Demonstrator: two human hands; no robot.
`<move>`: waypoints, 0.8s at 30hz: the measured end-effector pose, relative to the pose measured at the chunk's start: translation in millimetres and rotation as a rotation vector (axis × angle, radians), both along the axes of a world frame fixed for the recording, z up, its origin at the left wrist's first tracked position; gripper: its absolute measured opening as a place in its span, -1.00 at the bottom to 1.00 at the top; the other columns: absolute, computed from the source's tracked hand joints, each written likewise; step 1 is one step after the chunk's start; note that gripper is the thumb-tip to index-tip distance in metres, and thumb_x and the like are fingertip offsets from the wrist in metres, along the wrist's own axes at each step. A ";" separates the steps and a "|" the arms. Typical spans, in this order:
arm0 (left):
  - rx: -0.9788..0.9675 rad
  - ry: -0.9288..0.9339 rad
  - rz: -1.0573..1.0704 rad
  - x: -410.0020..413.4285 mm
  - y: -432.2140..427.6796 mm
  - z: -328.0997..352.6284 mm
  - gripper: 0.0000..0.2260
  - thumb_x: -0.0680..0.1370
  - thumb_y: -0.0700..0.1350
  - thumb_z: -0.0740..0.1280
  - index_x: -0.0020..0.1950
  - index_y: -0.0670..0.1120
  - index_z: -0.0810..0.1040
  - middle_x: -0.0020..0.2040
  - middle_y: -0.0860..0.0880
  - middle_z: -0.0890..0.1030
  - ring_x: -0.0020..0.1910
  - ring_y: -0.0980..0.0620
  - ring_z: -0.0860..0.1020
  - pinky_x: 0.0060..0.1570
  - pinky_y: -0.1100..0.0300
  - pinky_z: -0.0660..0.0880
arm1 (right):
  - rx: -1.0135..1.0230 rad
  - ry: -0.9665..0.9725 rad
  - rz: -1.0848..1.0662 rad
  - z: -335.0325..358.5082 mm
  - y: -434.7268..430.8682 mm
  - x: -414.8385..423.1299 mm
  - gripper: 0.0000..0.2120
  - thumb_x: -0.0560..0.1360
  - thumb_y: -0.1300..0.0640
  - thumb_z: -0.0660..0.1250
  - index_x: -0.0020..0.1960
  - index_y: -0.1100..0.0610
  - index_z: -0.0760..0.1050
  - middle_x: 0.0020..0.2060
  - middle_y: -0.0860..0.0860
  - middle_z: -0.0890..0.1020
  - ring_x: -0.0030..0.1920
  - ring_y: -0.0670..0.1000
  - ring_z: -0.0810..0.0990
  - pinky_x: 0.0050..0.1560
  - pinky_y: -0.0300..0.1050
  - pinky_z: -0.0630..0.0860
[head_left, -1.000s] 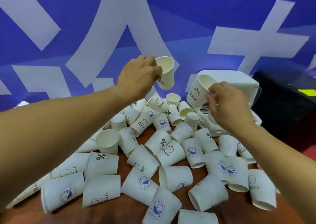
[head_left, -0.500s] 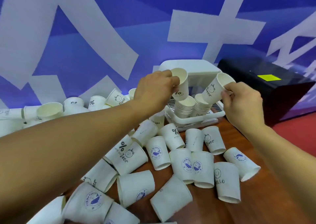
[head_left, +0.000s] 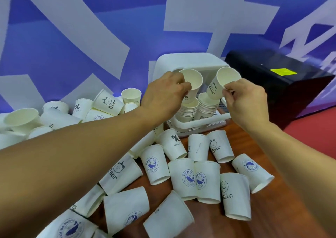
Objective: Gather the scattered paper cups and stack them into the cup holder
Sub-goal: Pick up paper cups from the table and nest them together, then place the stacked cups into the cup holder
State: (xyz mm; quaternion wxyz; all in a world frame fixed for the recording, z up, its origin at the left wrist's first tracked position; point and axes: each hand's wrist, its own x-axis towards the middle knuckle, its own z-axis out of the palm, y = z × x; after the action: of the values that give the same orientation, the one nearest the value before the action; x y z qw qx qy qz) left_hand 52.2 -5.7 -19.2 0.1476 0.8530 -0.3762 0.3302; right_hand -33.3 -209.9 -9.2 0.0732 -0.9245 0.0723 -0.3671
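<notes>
- At the back of the brown wooden counter (head_left: 207, 223), both hands hover over the white plastic cup holder (head_left: 200, 125), which stands against the blue wall.
- The left hand (head_left: 163, 94) grips a white paper cup with a small dark print (head_left: 192, 81), its fingers curled round the side. The cup is mouth up and tilted towards the camera, just above the left stack of nested white cups (head_left: 189, 110).
- The right hand (head_left: 245, 101) pinches a white paper cup printed Bear (head_left: 223, 85) by its rim and wall. The cup leans to the left, with its base close over the right stack of nested white cups (head_left: 207, 106).
- The two hands are apart, each clamped on its own cup, and neither cup looks seated in a stack yet.
- The step in hand appears to be the drop-in, with each cup being lined up over its stack.
- The next move probably calls for righting each cup so that its base meets the open mouth below. The person can then lower it straight, let go, and perhaps press lightly so that it nests.
- A tilted entry could catch a rim and knock a stack askew.
- Many scattered white paper cups (head_left: 154, 165) lie on their sides across the counter, so most of the task remains.
- A black box (head_left: 272, 85) sits to the right of the holder.
</notes>
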 end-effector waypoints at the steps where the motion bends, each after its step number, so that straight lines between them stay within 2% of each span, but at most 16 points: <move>1: 0.004 0.002 -0.003 0.8 -1.5 -1.4 -0.82 0.63 -0.06 0.27 0.18 0.03 0.60 0.08 0.01 0.56 0.06 -0.04 0.46 -0.32 0.13 0.33 | -0.006 0.004 0.005 -0.6 -0.5 2.2 -0.77 0.54 0.12 0.37 0.14 0.19 0.63 0.08 0.13 0.66 -0.02 0.16 0.64 0.01 0.04 0.61; 4: 0.015 -0.001 -0.021 1.3 -3.3 -4.3 -0.84 0.61 -0.08 0.30 0.14 0.01 0.62 0.04 -0.01 0.58 0.03 -0.05 0.48 -0.33 0.14 0.30 | -0.030 0.026 0.014 -4.8 -0.3 7.0 -0.77 0.55 0.11 0.36 0.14 0.19 0.63 0.05 0.13 0.66 -0.04 0.16 0.65 0.00 0.09 0.61; 7: 0.025 -0.013 -0.033 3.2 -4.0 -6.7 -0.85 0.59 -0.11 0.32 0.10 -0.01 0.65 0.00 -0.02 0.60 -0.01 -0.05 0.50 -0.32 0.15 0.28 | -0.046 0.071 0.009 -10.8 1.3 9.2 -0.77 0.56 0.11 0.35 0.15 0.20 0.63 0.04 0.13 0.66 -0.04 0.15 0.65 0.00 0.02 0.59; 13: 0.046 0.047 -0.051 9.8 -7.1 -16.4 -0.80 0.63 -0.09 0.29 0.21 -0.01 0.62 0.10 -0.03 0.61 0.08 -0.07 0.51 -0.15 0.07 0.49 | -0.043 0.147 -0.002 -18.0 2.9 13.4 -0.76 0.58 0.10 0.32 0.17 0.19 0.62 0.09 0.14 0.65 0.01 0.18 0.64 0.03 0.05 0.59; 19: 0.077 0.063 -0.049 15.4 -7.4 -20.7 -0.77 0.63 -0.17 0.27 0.25 -0.03 0.60 0.12 -0.04 0.59 0.11 -0.08 0.50 -0.15 0.08 0.43 | -0.048 0.168 -0.004 -22.1 3.6 17.3 -0.75 0.58 0.10 0.31 0.19 0.18 0.62 0.09 0.15 0.65 0.01 0.19 0.64 0.05 0.10 0.61; 24: 0.108 0.092 -0.052 14.7 -8.3 -24.1 -0.74 0.63 -0.19 0.23 0.28 -0.03 0.57 0.17 -0.04 0.56 0.14 -0.07 0.48 -0.15 0.15 0.30 | -0.072 0.182 0.014 -28.0 1.6 20.5 -0.75 0.59 0.10 0.29 0.19 0.18 0.62 0.06 0.15 0.65 -0.01 0.19 0.64 0.02 0.11 0.62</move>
State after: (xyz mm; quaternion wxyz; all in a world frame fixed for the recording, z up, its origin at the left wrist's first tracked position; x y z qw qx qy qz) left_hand 66.9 -13.9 -43.3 0.1270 0.8641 -0.4081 0.2658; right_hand -12.9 -208.3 -37.2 0.0353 -0.9565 0.0590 -0.2834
